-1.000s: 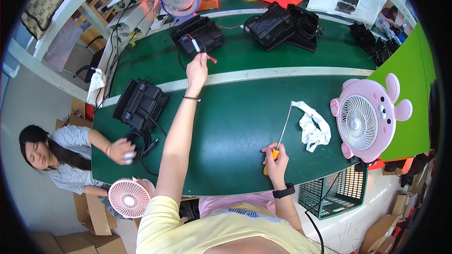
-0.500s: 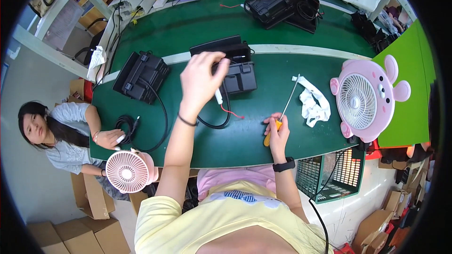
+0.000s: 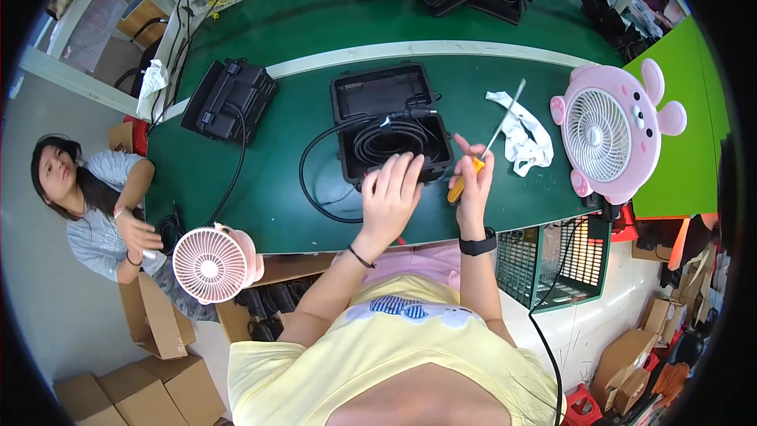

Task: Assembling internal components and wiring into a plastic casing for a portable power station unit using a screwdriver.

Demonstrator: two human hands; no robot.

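In front of me a black plastic case lies with its lid swung back. A coil of black cable fills its near half, and one loop of it hangs out to the left onto the table. My left hand rests at the case's near edge, fingers stretched out and touching it. Beside the case's right corner, my right hand is closed around the orange handle of a screwdriver, whose metal shaft points up and away. A crumpled white cloth lies just right of the shaft.
A pink bear-shaped fan stands at right beside a green panel. Another black case sits at left. A small pink fan is at the near left edge, close to a seated person. A green crate stands below the table.
The case's lid has swung back, showing the coil. My left hand has come down to its near edge. The screwdriver stays in my right hand. The seated person's hand has left the cable.
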